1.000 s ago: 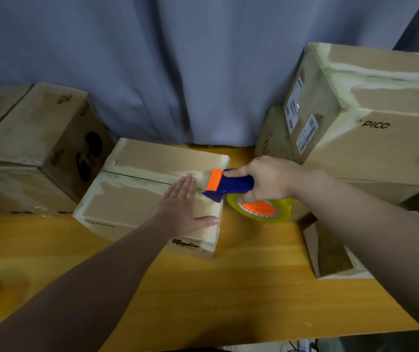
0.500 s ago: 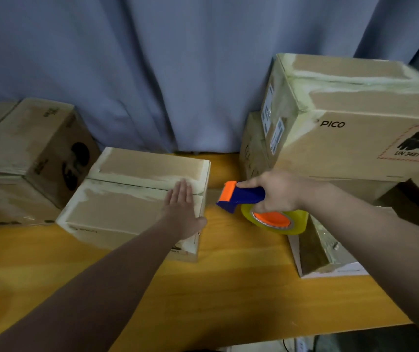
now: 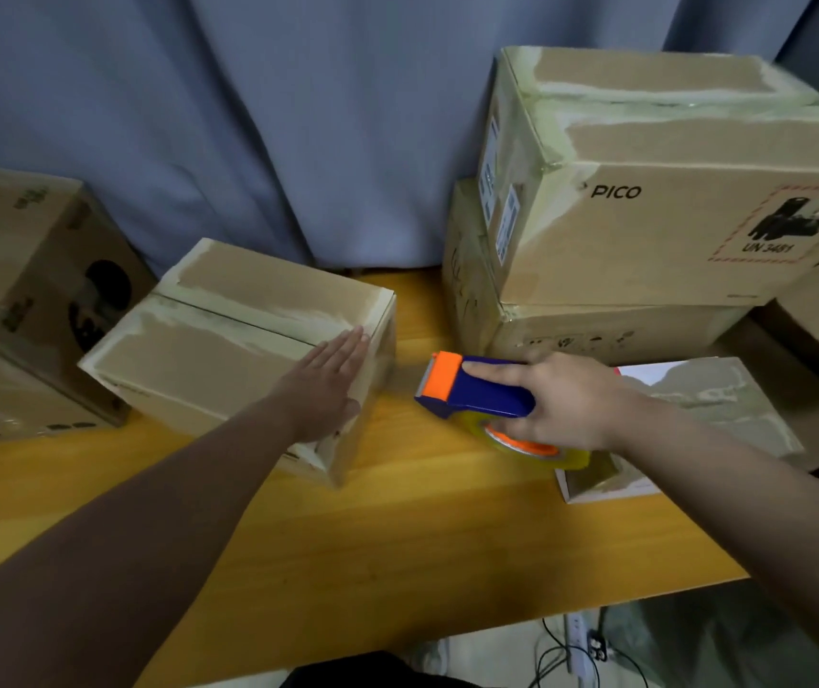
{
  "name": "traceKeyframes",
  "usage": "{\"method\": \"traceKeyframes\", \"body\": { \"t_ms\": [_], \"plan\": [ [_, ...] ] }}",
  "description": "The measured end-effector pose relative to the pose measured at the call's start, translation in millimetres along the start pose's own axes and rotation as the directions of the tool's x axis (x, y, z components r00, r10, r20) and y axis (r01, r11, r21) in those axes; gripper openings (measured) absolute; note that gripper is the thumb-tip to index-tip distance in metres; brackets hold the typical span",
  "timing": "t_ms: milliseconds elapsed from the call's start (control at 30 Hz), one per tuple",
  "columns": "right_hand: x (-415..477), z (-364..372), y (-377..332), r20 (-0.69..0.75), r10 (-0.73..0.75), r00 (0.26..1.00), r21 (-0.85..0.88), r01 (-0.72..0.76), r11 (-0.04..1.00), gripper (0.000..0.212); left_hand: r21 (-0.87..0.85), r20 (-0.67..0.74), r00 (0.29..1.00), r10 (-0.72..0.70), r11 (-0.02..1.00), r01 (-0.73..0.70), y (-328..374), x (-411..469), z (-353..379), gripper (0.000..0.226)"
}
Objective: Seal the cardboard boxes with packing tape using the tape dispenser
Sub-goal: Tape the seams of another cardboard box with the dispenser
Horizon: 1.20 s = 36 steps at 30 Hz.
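the right hand (image 3: 564, 404) grips the tape dispenser (image 3: 472, 397) by its blue handle, forefinger along the top — just beside the right end of the small box (image 3: 219, 340), above the table (image 3: 447, 528). the left hand (image 3: 323, 389) lies flat on that box, fingers straight. light, stiff plastic, probably — hold the handle, clear of the cutter.

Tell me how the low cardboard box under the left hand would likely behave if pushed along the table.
The low cardboard box would probably slide rather than tip: it is wide and squat, resting flat on the smooth wooden table. Its flaps may flex at the centre seam, though the left hand lies flat on top. Weight cannot be told.
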State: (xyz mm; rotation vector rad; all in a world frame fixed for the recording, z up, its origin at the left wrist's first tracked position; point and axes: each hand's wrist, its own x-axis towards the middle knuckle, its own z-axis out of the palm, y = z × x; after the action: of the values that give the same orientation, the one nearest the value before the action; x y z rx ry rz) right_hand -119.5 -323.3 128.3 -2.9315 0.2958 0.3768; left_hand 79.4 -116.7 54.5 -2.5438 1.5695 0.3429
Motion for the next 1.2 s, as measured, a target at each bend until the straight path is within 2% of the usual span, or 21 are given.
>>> {"method": "traceKeyframes", "body": {
  "t_ms": [200, 300, 433, 533, 600, 667, 700, 733, 767, 800, 833, 867, 900, 933, 967, 1133, 1200],
  "plan": [
    [-18, -12, 1, 0.11, 0.059, 0.992, -0.128, -0.045, 0.991, 0.067, -0.087, -0.083, 0.989, -0.123, 0.989, 0.116, 16, 5, 8, 0.065],
    [5, -11, -19, 0.211, 0.069, 0.975, -0.144, -0.039, 0.989, 0.057, -0.147, -0.118, 0.982, -0.146, 0.981, 0.128, 14, 7, 13, 0.062],
    [42, 2, -41, 0.404, 0.139, 0.904, -0.057, -0.127, 0.99, 0.037, -0.155, -0.141, 0.979, -0.147, 0.98, 0.125, 11, 7, 16, 0.061],
    [70, 12, -51, 0.456, 0.191, 0.87, -0.002, -0.213, 0.977, 0.026, -0.154, -0.132, 0.977, -0.165, 0.977, 0.145, 13, 8, 16, 0.062],
    [80, 22, -57, 0.505, 0.233, 0.831, -0.057, -0.237, 0.97, 0.018, -0.152, -0.128, 0.978, -0.166, 0.977, 0.146, 13, 7, 15, 0.062],
    [76, 39, -55, 0.586, 0.283, 0.759, -0.207, -0.198, 0.958, 0.02, -0.146, -0.106, 0.983, -0.153, 0.98, 0.137, 11, 6, 14, 0.062],
    [68, 46, -48, 0.579, 0.296, 0.76, -0.228, -0.198, 0.953, 0.022, -0.14, -0.098, 0.984, -0.149, 0.981, 0.135, 11, 7, 15, 0.062],
    [59, 50, -38, 0.532, 0.294, 0.794, -0.164, -0.244, 0.956, 0.024, -0.13, -0.095, 0.984, -0.15, 0.982, 0.137, 10, 8, 16, 0.062],
    [48, 54, -27, 0.452, 0.296, 0.841, 0.001, -0.333, 0.943, 0.029, -0.131, -0.094, 0.984, -0.151, 0.982, 0.138, 9, 9, 16, 0.062],
    [37, 57, -18, 0.368, 0.309, 0.877, 0.235, -0.409, 0.882, 0.036, -0.139, -0.089, 0.985, -0.148, 0.981, 0.135, 10, 10, 16, 0.061],
    [27, 61, -9, 0.298, 0.331, 0.896, 0.485, -0.44, 0.756, 0.043, -0.142, -0.085, 0.986, -0.146, 0.981, 0.133, 10, 10, 16, 0.061],
    [20, 68, -4, 0.259, 0.363, 0.895, 0.698, -0.433, 0.57, 0.048, -0.142, -0.091, 0.985, -0.147, 0.981, 0.133, 10, 10, 17, 0.061],
    [16, 76, -2, 0.275, 0.377, 0.884, 0.833, -0.415, 0.365, 0.05, -0.141, -0.095, 0.984, -0.148, 0.981, 0.134, 9, 9, 17, 0.061],
    [14, 87, -4, 0.314, 0.372, 0.873, 0.897, -0.401, 0.184, 0.049, -0.143, -0.099, 0.984, -0.147, 0.981, 0.132, 9, 9, 16, 0.062],
    [14, 102, -5, 0.349, 0.375, 0.859, 0.916, -0.397, 0.054, 0.045, -0.143, -0.103, 0.984, -0.145, 0.981, 0.129, 9, 9, 15, 0.062],
    [29, 161, -15, 0.399, 0.415, 0.818, 0.915, -0.321, -0.246, 0.026, -0.163, -0.11, 0.983, -0.146, 0.978, 0.127, 9, 8, 17, 0.061],
    [31, 177, -16, 0.39, 0.426, 0.816, 0.917, -0.3, -0.265, 0.025, -0.17, -0.112, 0.983, -0.148, 0.977, 0.128, 8, 8, 18, 0.061]
  ]
}}
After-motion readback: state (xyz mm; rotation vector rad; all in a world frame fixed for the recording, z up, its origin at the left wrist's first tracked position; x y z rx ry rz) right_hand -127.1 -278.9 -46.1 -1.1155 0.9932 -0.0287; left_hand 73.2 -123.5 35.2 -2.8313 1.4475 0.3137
